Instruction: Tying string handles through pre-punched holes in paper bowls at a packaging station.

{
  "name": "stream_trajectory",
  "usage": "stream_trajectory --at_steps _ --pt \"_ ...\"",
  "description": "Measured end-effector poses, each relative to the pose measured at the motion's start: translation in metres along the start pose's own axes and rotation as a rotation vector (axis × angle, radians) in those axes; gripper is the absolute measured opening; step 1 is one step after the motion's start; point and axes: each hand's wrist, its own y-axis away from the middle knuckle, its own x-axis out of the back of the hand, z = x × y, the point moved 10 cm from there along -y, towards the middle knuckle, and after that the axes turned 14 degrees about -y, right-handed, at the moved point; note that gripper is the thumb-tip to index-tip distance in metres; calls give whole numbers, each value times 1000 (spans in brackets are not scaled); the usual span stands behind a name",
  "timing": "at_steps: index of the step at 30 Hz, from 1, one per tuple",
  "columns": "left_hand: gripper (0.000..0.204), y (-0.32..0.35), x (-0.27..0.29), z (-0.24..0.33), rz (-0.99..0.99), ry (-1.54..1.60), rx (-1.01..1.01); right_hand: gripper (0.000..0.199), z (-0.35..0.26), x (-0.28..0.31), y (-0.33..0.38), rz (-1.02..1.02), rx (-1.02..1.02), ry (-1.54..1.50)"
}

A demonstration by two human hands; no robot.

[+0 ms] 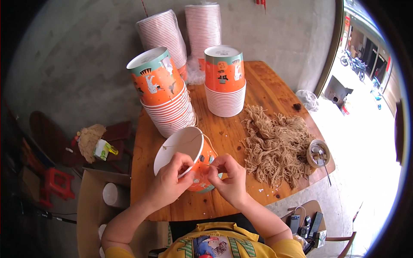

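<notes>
A large orange paper bucket [202,174] with a white inside lies tilted near the table's front edge, its mouth toward the upper left. My left hand [170,180] is closed on its rim, thumb outside and fingers curled over the edge. A thin tan cord [209,141] runs from inside the bucket over the rim and down its side. My right hand [230,180] pinches the cord against the printed outer side; the fingertips partly hide the spot. To the right lies a heap of tan cords [277,148].
Behind the bucket stand a leaning stack of nested buckets [161,84] and an upright stack [224,81]. Bagged stacks [202,30] lean by the wall. A bowl [317,153] with a spoon sits right of the cords. A cardboard box [92,193] stands left of the table [266,86].
</notes>
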Motion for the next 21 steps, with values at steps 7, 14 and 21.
stream_trajectory --at_steps 7,14,21 --pt "26 -1 -6 -11 -61 132 112 14 -6 -5 1 -23 103 163" --pt "27 -1 -6 -11 -62 132 100 14 -14 -10 -1 -41 174 221" --pt "30 -1 -9 -13 -76 111 99 15 -17 -14 -1 -63 205 280"
